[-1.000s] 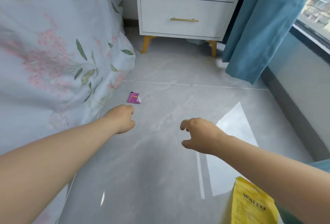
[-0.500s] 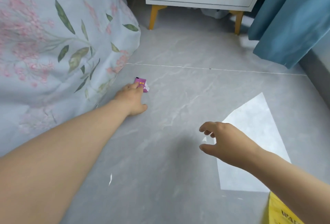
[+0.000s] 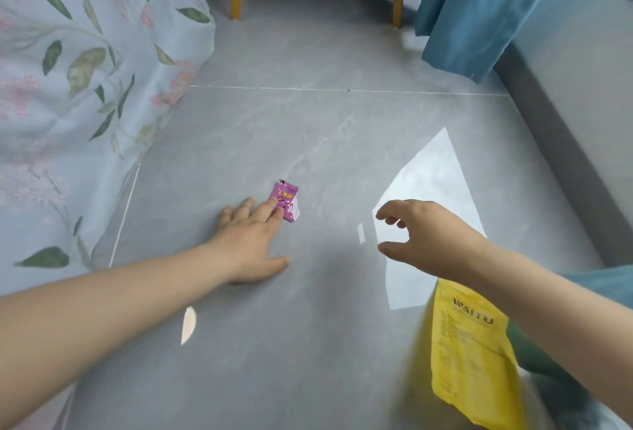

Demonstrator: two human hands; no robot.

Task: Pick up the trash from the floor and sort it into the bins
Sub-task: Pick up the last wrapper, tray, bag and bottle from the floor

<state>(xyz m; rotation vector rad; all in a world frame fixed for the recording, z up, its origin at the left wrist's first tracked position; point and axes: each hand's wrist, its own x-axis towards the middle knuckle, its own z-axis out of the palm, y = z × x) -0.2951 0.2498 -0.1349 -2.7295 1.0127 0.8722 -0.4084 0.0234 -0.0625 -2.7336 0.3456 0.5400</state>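
Purple wrapper (image 3: 286, 201) on grey floor (image 3: 308, 141), head view. I see my left hand (image 3: 250, 241) flat, fingers spread, two fingertips (image 3: 278, 213) touching it. My right hand (image 3: 428, 237) hovers, loosely curled, empty. Yellow bag (image 3: 472, 354) is blurred and cut off.

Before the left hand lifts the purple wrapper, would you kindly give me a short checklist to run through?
1. The left hand touches the purple wrapper: ok, its fingertips rest on it.
2. Wrapper pinched: not ok, the fingers lie straight.
3. The right hand is free: ok, it holds nothing.
4. Wrapper apart from the bedsheet: ok, it lies on bare floor.
5. Sight of the bins: not ok, none in view.
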